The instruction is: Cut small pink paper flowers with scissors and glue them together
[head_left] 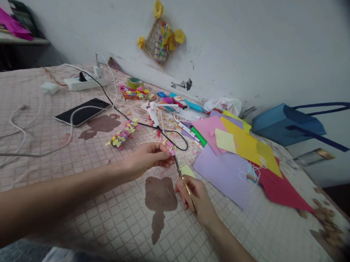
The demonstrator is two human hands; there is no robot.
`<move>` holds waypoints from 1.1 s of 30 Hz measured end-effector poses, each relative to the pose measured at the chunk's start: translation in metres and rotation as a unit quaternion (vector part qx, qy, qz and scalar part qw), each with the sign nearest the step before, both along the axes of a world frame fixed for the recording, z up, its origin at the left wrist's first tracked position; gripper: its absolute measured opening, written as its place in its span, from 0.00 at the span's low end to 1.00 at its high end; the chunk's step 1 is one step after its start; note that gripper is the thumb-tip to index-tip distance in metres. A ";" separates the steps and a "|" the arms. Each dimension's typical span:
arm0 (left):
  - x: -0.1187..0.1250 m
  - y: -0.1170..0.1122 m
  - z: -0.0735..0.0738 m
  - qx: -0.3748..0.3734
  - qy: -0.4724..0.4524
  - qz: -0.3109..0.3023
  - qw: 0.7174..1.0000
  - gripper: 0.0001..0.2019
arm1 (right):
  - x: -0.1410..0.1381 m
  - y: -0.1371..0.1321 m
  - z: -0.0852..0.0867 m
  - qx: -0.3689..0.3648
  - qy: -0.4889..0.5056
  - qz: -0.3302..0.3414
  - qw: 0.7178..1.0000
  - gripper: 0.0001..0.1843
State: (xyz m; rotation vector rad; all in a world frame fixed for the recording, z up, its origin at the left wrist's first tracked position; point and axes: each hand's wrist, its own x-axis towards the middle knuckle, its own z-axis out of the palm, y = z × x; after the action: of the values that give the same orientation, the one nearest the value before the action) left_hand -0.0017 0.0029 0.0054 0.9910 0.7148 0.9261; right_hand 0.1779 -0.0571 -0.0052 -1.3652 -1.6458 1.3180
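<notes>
My left hand point(149, 157) pinches a small pink paper scrap point(170, 149) between thumb and fingers above the patterned bedsheet point(80, 172). My right hand point(196, 199) is closed round the handles of a pair of scissors point(181, 175), whose blades point up toward the scrap and meet its edge. A small yellow-green paper piece point(187, 170) lies just beside the blades. A garland of coloured paper bits point(124, 134) lies to the left, beyond my left hand.
Sheets of coloured paper point(235, 158) spread to the right. Markers point(189, 128), a tape roll point(135, 82), a phone point(81, 111), a power strip point(84, 84) with cables and a blue bag point(291, 122) lie further off. A paper craft point(162, 37) hangs on the wall.
</notes>
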 end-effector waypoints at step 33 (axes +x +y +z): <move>0.002 -0.004 -0.002 0.120 0.133 -0.075 0.981 0.08 | 0.004 0.009 0.000 0.012 0.083 -0.086 0.993 0.12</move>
State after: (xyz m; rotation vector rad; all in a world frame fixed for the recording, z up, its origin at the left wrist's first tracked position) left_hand 0.0005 -0.0009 0.0035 1.3835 0.7502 0.7654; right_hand 0.1815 -0.0476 -0.0056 -1.3140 -1.3969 1.2712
